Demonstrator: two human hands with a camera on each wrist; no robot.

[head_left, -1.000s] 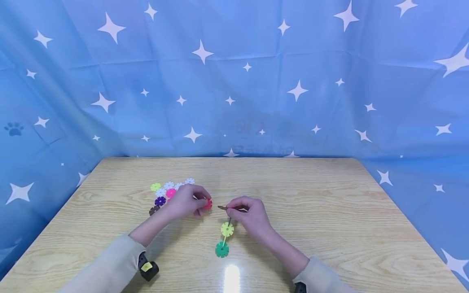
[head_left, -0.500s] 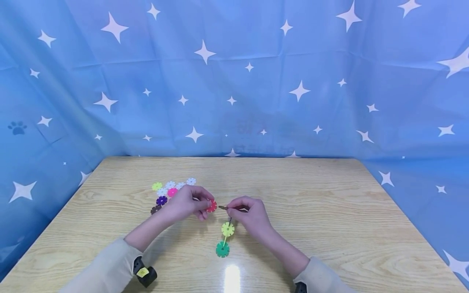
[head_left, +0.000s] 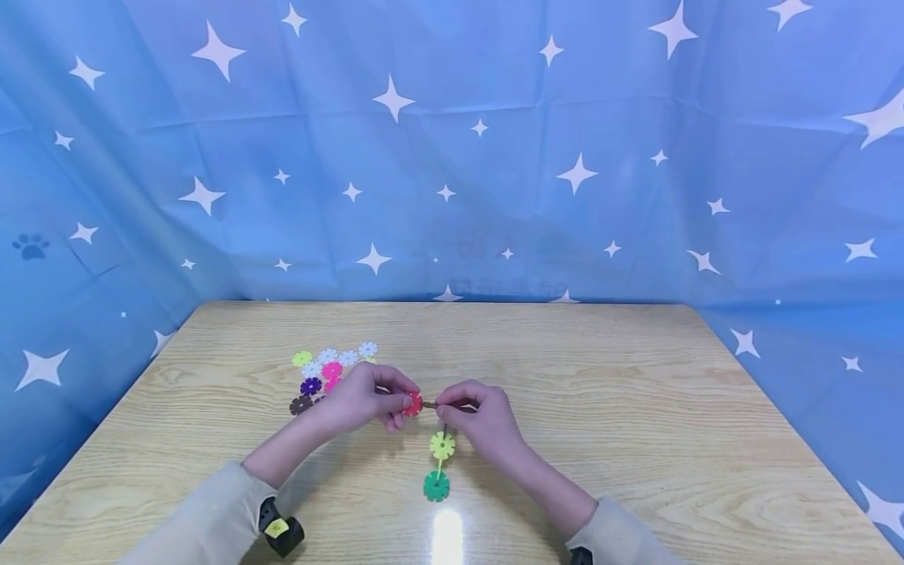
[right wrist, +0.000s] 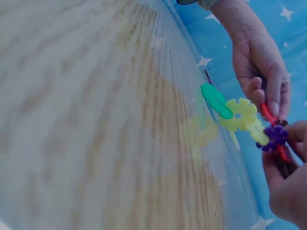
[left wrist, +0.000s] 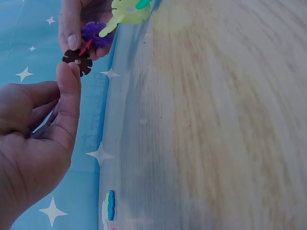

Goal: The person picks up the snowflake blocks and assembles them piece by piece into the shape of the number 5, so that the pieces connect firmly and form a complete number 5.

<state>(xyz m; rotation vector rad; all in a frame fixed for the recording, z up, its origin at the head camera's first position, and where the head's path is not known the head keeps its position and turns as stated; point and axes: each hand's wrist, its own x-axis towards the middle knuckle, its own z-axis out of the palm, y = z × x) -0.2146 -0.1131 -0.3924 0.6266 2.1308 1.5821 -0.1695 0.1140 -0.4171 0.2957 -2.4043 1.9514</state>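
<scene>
My left hand (head_left: 363, 399) pinches a red notched flower disc (head_left: 413, 404) between thumb and fingertips. Edge to edge with it is a brown notched disc (left wrist: 76, 62), close to my right hand (head_left: 487, 416). The right fingers pinch a joined chain of such discs where the brown one meets a purple disc (right wrist: 274, 137). From there the chain hangs down through yellow discs (head_left: 442, 446) to a green disc (head_left: 436, 486) at its lower end. Whether the red disc's slot is seated in the brown one cannot be made out.
Behind and left of my left hand, several loose flower discs lie on the wooden table (head_left: 636, 408): white, pink, a purple one (head_left: 311, 386), a dark brown one (head_left: 300, 405) and a yellow-green one (head_left: 301, 359). A blue star-patterned curtain (head_left: 452, 157) hangs behind the table.
My left hand has moved right with the red disc, bringing it up to the brown disc. The hanging yellow and green discs have swung slightly right; the right hand stays nearly still.
</scene>
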